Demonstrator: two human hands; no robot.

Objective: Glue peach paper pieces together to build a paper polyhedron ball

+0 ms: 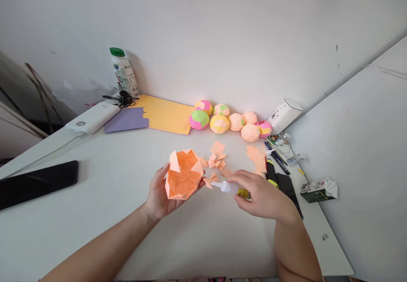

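Note:
My left hand (160,193) cups an orange faceted paper ball (184,179) that is open at the top, showing its folded inside. In my right hand (259,193) is a glue bottle (233,188) with a white body and a yellow label, lying on its side. Its narrow nozzle points left, close to the ball's right edge and beside a small orange paper flap (208,182). Several loose orange paper pieces (216,161) lie on the table just behind the two hands. My left fingertips are partly hidden beneath the ball.
Several finished paper balls (219,124) stand along the wall. Yellow card (168,114) and purple card (127,120) lie back left, near a white bottle (124,74) and power bank (93,116). A phone (40,184) lies left. Pens (276,154) and a small carton (319,190) are right.

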